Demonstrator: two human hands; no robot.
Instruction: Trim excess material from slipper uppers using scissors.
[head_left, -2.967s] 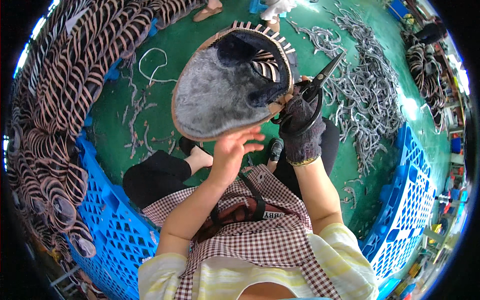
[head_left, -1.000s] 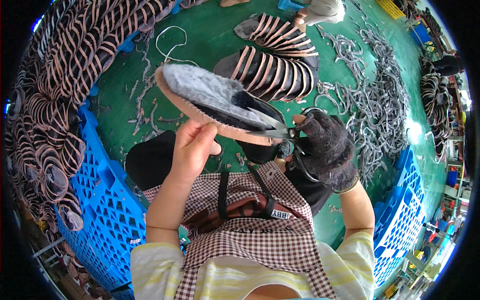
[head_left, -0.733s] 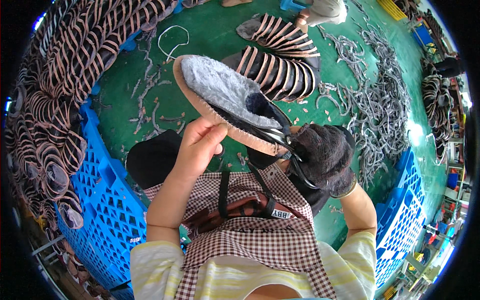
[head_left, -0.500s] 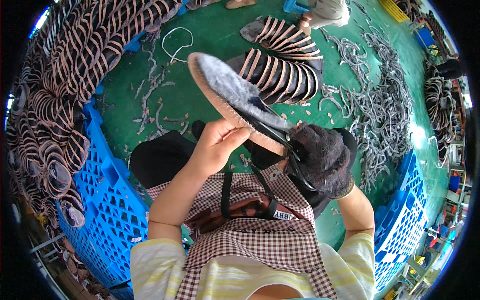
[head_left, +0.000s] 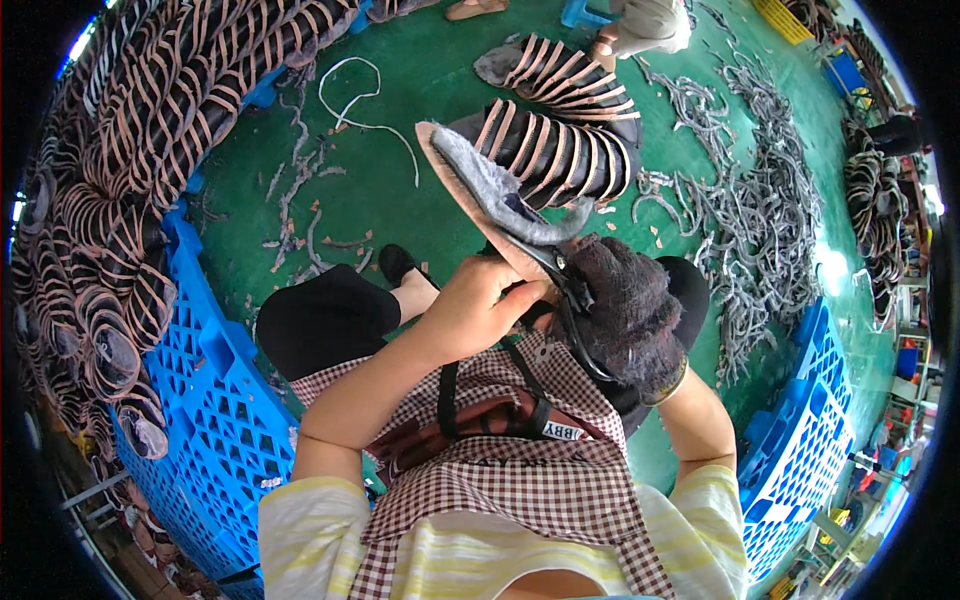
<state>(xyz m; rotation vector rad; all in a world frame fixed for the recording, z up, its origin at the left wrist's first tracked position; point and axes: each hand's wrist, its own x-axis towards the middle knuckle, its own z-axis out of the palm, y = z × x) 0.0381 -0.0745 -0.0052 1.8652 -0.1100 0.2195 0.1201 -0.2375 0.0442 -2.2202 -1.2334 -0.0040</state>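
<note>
Clasped on the lower-right end of a grey fur-lined slipper (head_left: 482, 183), the bare left hand (head_left: 490, 305) holds it near the frame's centre, its long axis slanting from upper left to lower right. Just right of that same end, the gloved right hand (head_left: 630, 310) grasps scissors (head_left: 560, 262). Their blades are largely hidden; how wide they part cannot be told.

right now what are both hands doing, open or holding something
Left hand: closed, holding the slipper.
Right hand: gloved, closed, holding the scissors.
</note>
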